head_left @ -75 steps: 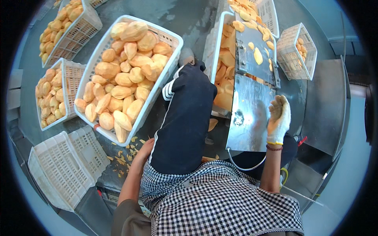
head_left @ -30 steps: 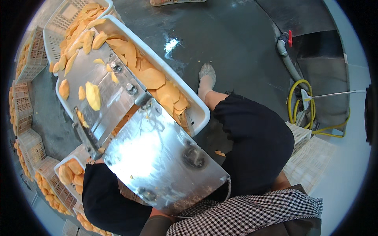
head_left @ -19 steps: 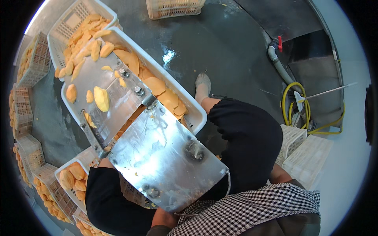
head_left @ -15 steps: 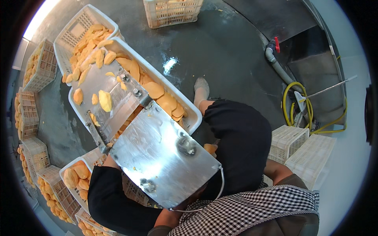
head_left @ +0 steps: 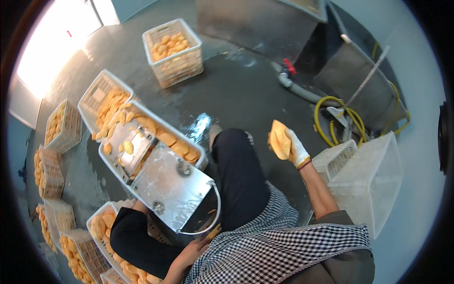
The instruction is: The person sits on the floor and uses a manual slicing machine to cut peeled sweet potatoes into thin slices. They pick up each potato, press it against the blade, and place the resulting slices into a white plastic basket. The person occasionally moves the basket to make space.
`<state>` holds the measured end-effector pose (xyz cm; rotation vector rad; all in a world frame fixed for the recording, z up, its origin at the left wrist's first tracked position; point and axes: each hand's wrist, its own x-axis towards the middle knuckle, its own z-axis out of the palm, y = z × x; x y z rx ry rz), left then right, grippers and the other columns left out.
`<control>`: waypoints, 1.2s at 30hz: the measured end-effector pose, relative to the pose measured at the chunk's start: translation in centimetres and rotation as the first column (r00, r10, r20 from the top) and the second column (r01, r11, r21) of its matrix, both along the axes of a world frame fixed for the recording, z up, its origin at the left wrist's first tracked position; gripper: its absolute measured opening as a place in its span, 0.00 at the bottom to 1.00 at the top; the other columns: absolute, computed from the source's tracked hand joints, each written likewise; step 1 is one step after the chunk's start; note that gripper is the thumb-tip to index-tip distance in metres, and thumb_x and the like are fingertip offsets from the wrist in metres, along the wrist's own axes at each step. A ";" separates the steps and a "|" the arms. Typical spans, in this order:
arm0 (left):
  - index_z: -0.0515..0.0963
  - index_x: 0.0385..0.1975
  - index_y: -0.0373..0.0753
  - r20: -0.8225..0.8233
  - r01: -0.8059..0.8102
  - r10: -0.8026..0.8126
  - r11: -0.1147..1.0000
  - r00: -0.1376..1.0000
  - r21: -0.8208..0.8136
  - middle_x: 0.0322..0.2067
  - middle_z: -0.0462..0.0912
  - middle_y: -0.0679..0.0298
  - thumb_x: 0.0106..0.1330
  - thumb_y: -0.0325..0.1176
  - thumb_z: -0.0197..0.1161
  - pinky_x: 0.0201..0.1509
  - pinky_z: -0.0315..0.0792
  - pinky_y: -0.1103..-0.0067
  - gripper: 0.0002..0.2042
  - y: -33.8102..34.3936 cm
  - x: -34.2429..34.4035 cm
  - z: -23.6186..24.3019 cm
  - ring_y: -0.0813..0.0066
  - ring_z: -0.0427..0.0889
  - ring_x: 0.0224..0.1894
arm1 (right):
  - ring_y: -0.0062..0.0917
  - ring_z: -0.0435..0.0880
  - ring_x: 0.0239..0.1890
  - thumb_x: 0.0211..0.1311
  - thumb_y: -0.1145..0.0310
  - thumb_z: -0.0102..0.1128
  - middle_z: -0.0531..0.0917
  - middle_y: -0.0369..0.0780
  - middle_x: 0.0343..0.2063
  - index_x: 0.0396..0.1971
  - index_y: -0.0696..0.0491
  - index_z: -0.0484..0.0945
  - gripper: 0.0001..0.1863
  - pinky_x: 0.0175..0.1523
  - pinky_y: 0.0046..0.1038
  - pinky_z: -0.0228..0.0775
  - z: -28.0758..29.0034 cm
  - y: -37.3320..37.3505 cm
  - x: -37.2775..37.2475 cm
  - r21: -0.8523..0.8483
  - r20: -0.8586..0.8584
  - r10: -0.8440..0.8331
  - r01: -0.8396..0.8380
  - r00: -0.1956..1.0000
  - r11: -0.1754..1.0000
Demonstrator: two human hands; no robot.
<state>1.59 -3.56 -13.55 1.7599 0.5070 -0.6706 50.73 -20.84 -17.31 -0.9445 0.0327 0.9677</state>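
My gloved right hand (head_left: 291, 145) is raised right of my leg, gripping orange peeled slices (head_left: 279, 139). My bare left hand (head_left: 197, 247) lies low by my checked apron (head_left: 269, 246), below the steel machine's plate (head_left: 172, 184); its fingers are partly hidden, so what they hold is unclear. The machine, with a hose at its near corner, lies over a white crate (head_left: 199, 161) of orange slices. A few pieces rest on its upper plate (head_left: 137, 144). A second crate (head_left: 87, 111) with slices adjoins the far end.
Crates of peeled orange pieces (head_left: 99, 227) line the left, and another (head_left: 172, 73) stands ahead on the wet floor (head_left: 236, 90). At right are a steel tank (head_left: 255, 23), a pipe with red valve (head_left: 289, 66), a coiled yellow hose (head_left: 321, 132) and white crates (head_left: 364, 184).
My right hand has come up from low at the right, now holding slices. My view has tilted up, showing more floor and tank. My right leg has shifted inward.
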 end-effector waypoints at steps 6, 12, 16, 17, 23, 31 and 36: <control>0.72 0.56 0.30 0.175 -0.450 0.460 0.888 0.870 -0.098 0.49 0.79 0.56 0.71 0.32 0.53 0.57 0.69 0.78 0.17 -1.3 -0.6 8.1 0.70 0.77 0.50 | 0.48 0.75 0.56 0.57 0.29 0.45 0.70 0.48 0.59 0.66 0.49 0.61 0.46 0.54 0.45 0.76 14.4 0.5 -9.2 0.520 -0.159 0.169 -0.063 0.973 0.852; 0.73 0.56 0.32 0.256 -0.625 0.640 0.767 0.724 -0.149 0.49 0.79 0.61 0.72 0.33 0.53 0.58 0.68 0.78 0.16 -1.7 -4.9 7.9 0.74 0.76 0.52 | 0.39 0.80 0.48 0.65 0.36 0.42 0.78 0.46 0.49 0.60 0.56 0.66 0.39 0.49 0.40 0.79 14.2 3.1 -16.6 0.514 -0.218 0.356 -0.203 0.909 0.833; 0.72 0.58 0.36 0.373 -0.695 0.773 0.629 0.512 -0.348 0.50 0.78 0.62 0.74 0.37 0.50 0.55 0.70 0.78 0.18 0.4 -5.3 8.9 0.74 0.76 0.53 | 0.39 0.78 0.52 0.64 0.42 0.52 0.74 0.47 0.53 0.63 0.56 0.62 0.38 0.53 0.41 0.77 16.9 8.6 -20.8 0.339 0.095 0.416 -0.422 0.904 0.841; 0.66 0.63 0.37 0.354 -0.704 0.848 0.527 0.395 -0.477 0.54 0.75 0.61 0.75 0.38 0.48 0.56 0.70 0.78 0.20 0.8 -4.1 8.4 0.73 0.75 0.55 | 0.38 0.78 0.53 0.64 0.45 0.54 0.74 0.47 0.54 0.64 0.55 0.61 0.37 0.54 0.41 0.76 17.2 9.7 -21.8 0.300 0.197 0.440 -0.481 0.876 0.824; 0.54 0.69 0.46 0.144 -0.383 0.949 0.026 -0.282 -0.923 0.65 0.63 0.63 0.69 0.56 0.52 0.68 0.61 0.61 0.34 2.7 4.4 8.3 0.64 0.64 0.66 | 0.36 0.62 0.68 0.68 0.62 0.51 0.62 0.49 0.67 0.65 0.60 0.63 0.29 0.72 0.32 0.44 18.5 15.4 -32.0 -0.192 0.931 0.343 -0.627 0.127 0.755; 0.58 0.65 0.46 -0.201 -0.106 0.962 -0.223 -0.187 -0.969 0.60 0.68 0.62 0.69 0.53 0.54 0.62 0.68 0.56 0.30 6.1 2.1 7.4 0.65 0.69 0.62 | 0.35 0.60 0.69 0.58 0.62 0.63 0.59 0.43 0.68 0.68 0.56 0.58 0.39 0.71 0.36 0.51 19.9 19.1 -32.1 -0.035 0.863 0.276 -0.495 0.423 0.868; 0.54 0.70 0.47 -0.015 -0.428 0.989 -0.077 -0.145 -0.901 0.64 0.64 0.63 0.73 0.60 0.36 0.68 0.58 0.66 0.32 7.0 2.9 7.4 0.70 0.63 0.66 | 0.33 0.73 0.59 0.52 0.65 0.71 0.71 0.42 0.58 0.62 0.55 0.64 0.38 0.62 0.31 0.67 15.5 23.3 -33.6 -0.205 0.768 0.513 -0.612 0.383 0.764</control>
